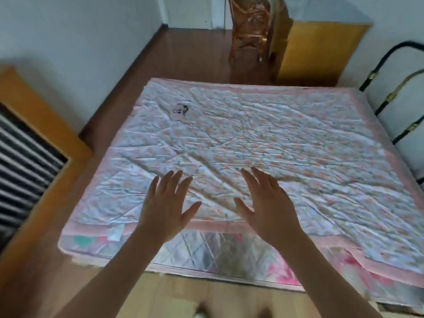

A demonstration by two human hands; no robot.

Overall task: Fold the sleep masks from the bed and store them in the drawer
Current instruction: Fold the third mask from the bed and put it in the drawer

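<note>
Both hands, left hand (165, 204) and right hand (267, 203), are hovering spread and empty over the bed (286, 138), seemingly readying to reach the sleep mask (179, 110) lying far beyond the left fingertips.

The bed (263, 138) lies wide and almost bare under its rumpled floral quilt (298, 157), so a hand can sweep across it freely; the only thing on it is a small dark sleep mask (179, 110) near the far left corner. Both hands, the left hand (166, 210) and the right hand (267, 203), hover spread and empty over the near edge. A black metal headboard (394, 106) bounds the right side, a wooden cabinet (34, 138) crowds the left aisle, and a rattan chair (249, 31) stands beyond the far edge.
</note>
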